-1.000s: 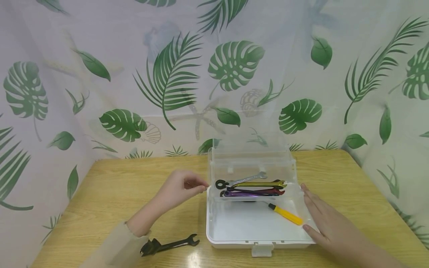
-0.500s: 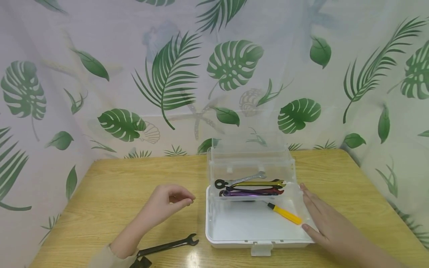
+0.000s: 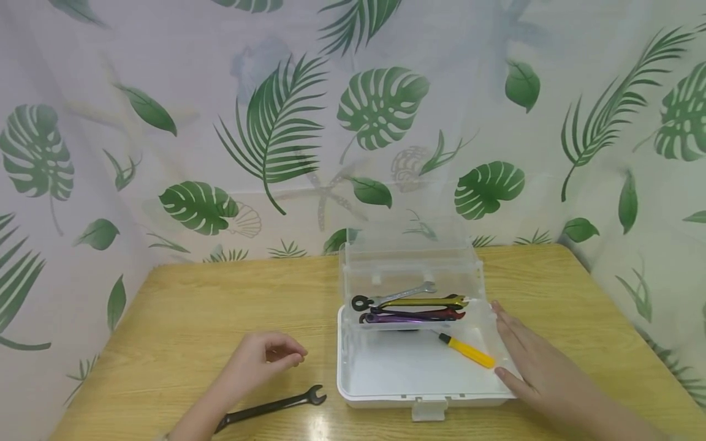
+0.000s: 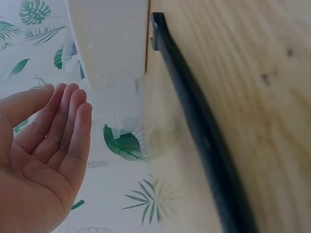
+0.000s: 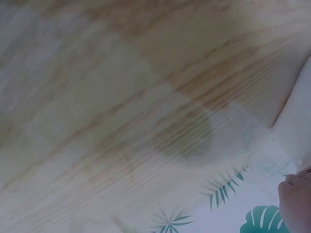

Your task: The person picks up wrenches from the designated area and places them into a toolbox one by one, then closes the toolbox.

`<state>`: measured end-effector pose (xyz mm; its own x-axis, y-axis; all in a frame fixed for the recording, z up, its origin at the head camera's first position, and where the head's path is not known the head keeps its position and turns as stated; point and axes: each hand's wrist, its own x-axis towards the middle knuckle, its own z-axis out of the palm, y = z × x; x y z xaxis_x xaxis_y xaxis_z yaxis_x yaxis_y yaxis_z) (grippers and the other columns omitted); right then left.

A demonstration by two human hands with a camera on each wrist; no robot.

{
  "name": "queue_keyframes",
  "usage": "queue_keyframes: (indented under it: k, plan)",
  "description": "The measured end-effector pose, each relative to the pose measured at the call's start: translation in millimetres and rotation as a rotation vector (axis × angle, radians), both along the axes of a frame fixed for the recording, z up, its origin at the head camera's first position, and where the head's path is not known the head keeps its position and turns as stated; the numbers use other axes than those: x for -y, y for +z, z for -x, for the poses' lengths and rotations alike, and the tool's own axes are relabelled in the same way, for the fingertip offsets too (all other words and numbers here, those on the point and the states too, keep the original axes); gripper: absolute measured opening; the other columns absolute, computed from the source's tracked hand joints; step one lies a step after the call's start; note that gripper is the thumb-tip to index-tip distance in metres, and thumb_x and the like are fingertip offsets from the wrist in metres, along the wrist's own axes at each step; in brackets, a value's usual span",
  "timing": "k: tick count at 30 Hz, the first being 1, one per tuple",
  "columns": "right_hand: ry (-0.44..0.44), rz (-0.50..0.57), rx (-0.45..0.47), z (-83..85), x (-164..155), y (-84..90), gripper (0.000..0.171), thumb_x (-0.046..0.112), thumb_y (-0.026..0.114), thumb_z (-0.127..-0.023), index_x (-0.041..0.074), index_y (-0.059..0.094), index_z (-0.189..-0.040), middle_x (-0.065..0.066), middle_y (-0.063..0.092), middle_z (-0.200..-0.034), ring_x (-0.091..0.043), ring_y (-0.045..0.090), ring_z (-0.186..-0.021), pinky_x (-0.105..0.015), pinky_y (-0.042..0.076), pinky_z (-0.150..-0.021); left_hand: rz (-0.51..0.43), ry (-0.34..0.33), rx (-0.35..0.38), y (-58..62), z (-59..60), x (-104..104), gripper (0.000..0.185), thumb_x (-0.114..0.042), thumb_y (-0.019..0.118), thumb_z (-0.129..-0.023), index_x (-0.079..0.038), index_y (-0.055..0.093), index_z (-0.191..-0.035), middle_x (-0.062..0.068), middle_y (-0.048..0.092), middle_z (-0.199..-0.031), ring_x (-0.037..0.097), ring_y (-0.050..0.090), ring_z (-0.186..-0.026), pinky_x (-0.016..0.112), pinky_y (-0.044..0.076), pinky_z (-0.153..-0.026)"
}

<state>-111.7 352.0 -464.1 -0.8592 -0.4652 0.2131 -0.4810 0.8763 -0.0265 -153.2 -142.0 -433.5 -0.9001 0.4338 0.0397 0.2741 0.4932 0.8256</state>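
My left hand (image 3: 261,364) hovers over the table left of the white toolbox (image 3: 340,361), its fingers loosely bent with nothing in them; the left wrist view shows the bare palm (image 4: 39,179). Just below that hand lies a black open-end wrench (image 3: 270,407), its near end partly hidden by my forearm. My right hand (image 3: 537,367) rests against the toolbox's right side, fingers extended. Inside the box is a screwdriver with a yellow handle (image 3: 469,353). Several wrenches lie in the raised clear tray, among them a silver one (image 3: 407,294) and a purple one (image 3: 397,318).
The toolbox's clear lid (image 3: 408,236) stands open toward the back. A clear latch (image 3: 428,410) hangs at its front. Wooden table (image 3: 182,318) extends left of the box, and a leaf-print curtain (image 3: 309,122) hangs behind.
My left hand has pulled away from the toolbox's left edge, moving left and toward me, leaving more of the black wrench's handle visible. The right hand stays at the box.
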Motion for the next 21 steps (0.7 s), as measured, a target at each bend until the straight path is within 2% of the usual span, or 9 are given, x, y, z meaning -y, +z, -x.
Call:
queue_keyframes:
  k: [5, 11, 17, 21]
  plan:
    - [0.01, 0.008, -0.023, -1.0, -2.0, -1.5, 0.085, 0.04, 0.065, -0.104, -0.002, 0.025, -0.166, -0.01, 0.016, -0.18, 0.01, -0.013, -0.157, -0.005, -0.013, -0.121, -0.028, 0.005, 0.026, -13.9, -5.7, 1.8, 0.009, -0.008, 0.076, -0.097, -0.002, 0.081, -0.101, 0.011, 0.082, -0.1, 0.003, 0.074, -0.086, 0.018, 0.061, -0.076]
    - [0.008, 0.039, -0.013, -4.8, -2.8, -4.9, 0.086, 0.04, 0.066, -0.104, 0.0, 0.023, -0.167, -0.009, 0.017, -0.179, 0.009, -0.008, -0.159, -0.004, -0.012, -0.122, -0.039, 0.023, 0.046, -26.9, -15.5, 4.7, 0.008, -0.009, 0.078, -0.096, -0.004, 0.081, -0.099, 0.011, 0.082, -0.099, 0.0, 0.072, -0.086, 0.019, 0.061, -0.077]
    - [0.009, 0.048, -0.025, -2.0, 0.2, -4.7, 0.086, 0.039, 0.066, -0.103, 0.0, 0.024, -0.167, -0.01, 0.018, -0.179, 0.012, -0.012, -0.156, -0.004, -0.011, -0.122, -0.047, 0.038, 0.033, -32.3, -20.4, 12.4, 0.008, -0.007, 0.077, -0.095, -0.003, 0.08, -0.101, 0.012, 0.081, -0.101, 0.0, 0.073, -0.087, 0.02, 0.062, -0.078]
    - [-0.001, 0.044, -0.004, 0.5, 1.6, -2.0, 0.086, 0.04, 0.064, -0.105, 0.0, 0.021, -0.168, -0.009, 0.015, -0.18, 0.007, -0.007, -0.16, -0.004, -0.012, -0.121, -0.026, 0.048, 0.036, -34.2, -21.4, 19.1, 0.01, -0.008, 0.079, -0.094, -0.003, 0.08, -0.102, 0.011, 0.081, -0.101, 0.001, 0.073, -0.088, 0.02, 0.062, -0.079]
